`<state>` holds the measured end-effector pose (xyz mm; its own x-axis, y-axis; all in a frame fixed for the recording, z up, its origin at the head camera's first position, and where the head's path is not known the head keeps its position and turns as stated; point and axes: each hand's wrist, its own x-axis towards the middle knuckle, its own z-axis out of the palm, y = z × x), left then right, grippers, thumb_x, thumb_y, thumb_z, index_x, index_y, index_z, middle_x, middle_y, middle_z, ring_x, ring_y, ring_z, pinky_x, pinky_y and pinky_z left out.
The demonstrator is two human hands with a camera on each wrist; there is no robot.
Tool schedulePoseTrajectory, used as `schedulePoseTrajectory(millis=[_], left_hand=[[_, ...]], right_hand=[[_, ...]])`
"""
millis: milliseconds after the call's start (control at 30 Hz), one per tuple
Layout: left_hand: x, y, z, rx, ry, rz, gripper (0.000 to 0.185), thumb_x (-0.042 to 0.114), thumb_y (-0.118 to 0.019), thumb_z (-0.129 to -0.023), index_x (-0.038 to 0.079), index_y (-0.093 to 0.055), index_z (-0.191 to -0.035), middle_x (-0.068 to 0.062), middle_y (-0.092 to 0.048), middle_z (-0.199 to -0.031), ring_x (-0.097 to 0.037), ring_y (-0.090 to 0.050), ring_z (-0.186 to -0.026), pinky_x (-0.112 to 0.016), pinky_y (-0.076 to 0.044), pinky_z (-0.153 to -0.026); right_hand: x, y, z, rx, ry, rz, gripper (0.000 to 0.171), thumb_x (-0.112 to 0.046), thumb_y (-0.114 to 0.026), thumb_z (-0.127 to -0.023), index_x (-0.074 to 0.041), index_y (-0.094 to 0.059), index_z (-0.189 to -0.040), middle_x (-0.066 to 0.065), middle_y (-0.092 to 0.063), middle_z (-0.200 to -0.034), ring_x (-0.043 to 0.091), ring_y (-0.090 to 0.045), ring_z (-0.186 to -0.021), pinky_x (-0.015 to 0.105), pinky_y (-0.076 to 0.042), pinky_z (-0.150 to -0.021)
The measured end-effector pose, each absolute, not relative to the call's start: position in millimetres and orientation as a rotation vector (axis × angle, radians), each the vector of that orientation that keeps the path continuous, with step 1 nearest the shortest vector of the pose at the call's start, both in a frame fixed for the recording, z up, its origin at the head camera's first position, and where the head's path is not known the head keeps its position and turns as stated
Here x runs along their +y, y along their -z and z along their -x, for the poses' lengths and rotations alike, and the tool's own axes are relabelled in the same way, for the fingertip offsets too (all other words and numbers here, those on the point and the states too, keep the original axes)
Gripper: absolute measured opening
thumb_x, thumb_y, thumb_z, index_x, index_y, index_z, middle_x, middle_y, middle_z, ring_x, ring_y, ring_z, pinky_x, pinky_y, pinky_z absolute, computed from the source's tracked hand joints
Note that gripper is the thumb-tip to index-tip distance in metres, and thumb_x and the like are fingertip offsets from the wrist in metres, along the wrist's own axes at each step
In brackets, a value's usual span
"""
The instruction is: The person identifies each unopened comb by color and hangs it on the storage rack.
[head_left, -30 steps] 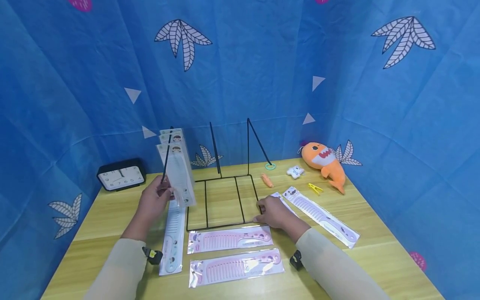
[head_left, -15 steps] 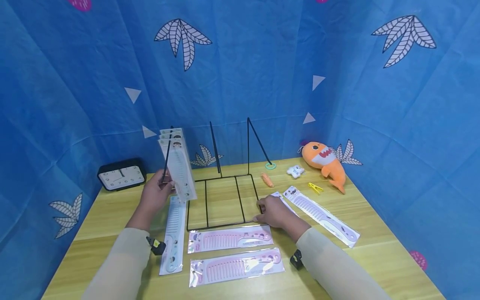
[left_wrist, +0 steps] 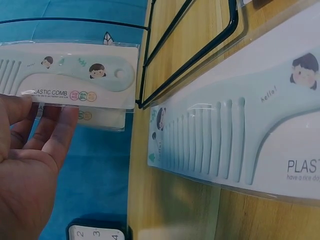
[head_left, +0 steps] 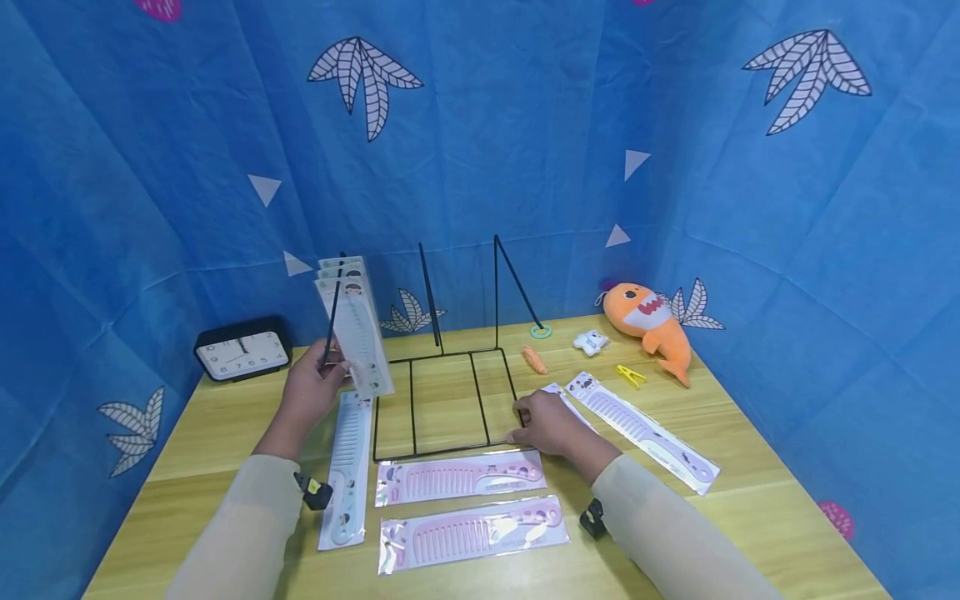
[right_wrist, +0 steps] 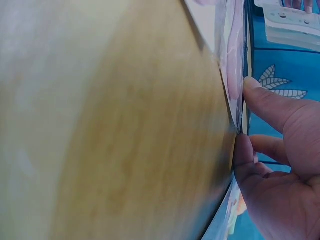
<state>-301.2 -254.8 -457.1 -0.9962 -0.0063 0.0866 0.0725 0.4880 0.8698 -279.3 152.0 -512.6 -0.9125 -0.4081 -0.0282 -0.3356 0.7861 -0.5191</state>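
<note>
A black wire display rack (head_left: 412,408) stands on the table with three arms rising toward the viewer. Several packaged plastic combs (head_left: 356,337) hang one behind another on its left arm. My left hand (head_left: 311,387) pinches the lower left edge of the front one; in the left wrist view the thumb lies over the pale green packaged comb (left_wrist: 100,75), fingers behind it. At the rack base's front right corner, my right hand (head_left: 551,425) grips the wire with thumb and fingers, as the right wrist view shows the hand (right_wrist: 280,145) low against the tabletop.
A green packaged comb (head_left: 347,475) lies left of the rack. Two pink packaged combs (head_left: 461,479) lie in front, purple ones (head_left: 645,429) at the right. Behind are a clock (head_left: 243,350), an orange plush shark (head_left: 648,325), a yellow clip (head_left: 631,377) and a teal ring (head_left: 541,332).
My left hand has moved slightly up and back, and the front hanging comb has shifted back toward the others on the arm. My right hand has stayed at the rack's corner.
</note>
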Motion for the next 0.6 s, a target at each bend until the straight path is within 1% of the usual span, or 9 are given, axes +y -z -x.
schedulePoseTrajectory(millis=[167, 467, 600], left_hand=[[-254.6, 457.4, 301.2, -2.649, 1.538, 0.055, 0.035, 0.014, -0.053, -0.116, 0.015, -0.053, -0.151, -0.018, -0.063, -0.148, -0.04, -0.065, -0.139, -0.046, -0.062, -0.109], [-255.2, 456.9, 300.0, -2.647, 1.551, 0.025, 0.031, 0.016, -0.052, -0.116, 0.015, -0.054, -0.147, -0.018, -0.062, -0.151, -0.041, -0.062, -0.143, -0.053, -0.059, -0.113], [-256.8, 457.5, 299.8, -2.632, 1.576, -0.016, 0.031, 0.013, -0.054, -0.115, 0.012, -0.054, -0.146, -0.021, -0.061, -0.152, -0.041, -0.061, -0.144, -0.053, -0.059, -0.114]], right_hand=[[152.2, 513.6, 279.3, 2.86, 0.776, 0.622, 0.045, -0.023, -0.092, -0.089, -0.01, -0.052, -0.074, -0.007, -0.036, -0.064, 0.01, -0.033, -0.061, 0.025, -0.025, -0.056], [152.3, 514.2, 279.7, 2.852, 0.779, 0.614, 0.047, -0.024, -0.091, -0.09, -0.013, -0.049, -0.073, -0.007, -0.036, -0.064, 0.01, -0.033, -0.061, 0.025, -0.026, -0.056], [152.2, 513.7, 279.4, 2.85, 0.784, 0.617, 0.05, -0.023, -0.091, -0.089, -0.015, -0.046, -0.072, -0.007, -0.034, -0.064, 0.01, -0.031, -0.061, 0.025, -0.025, -0.056]])
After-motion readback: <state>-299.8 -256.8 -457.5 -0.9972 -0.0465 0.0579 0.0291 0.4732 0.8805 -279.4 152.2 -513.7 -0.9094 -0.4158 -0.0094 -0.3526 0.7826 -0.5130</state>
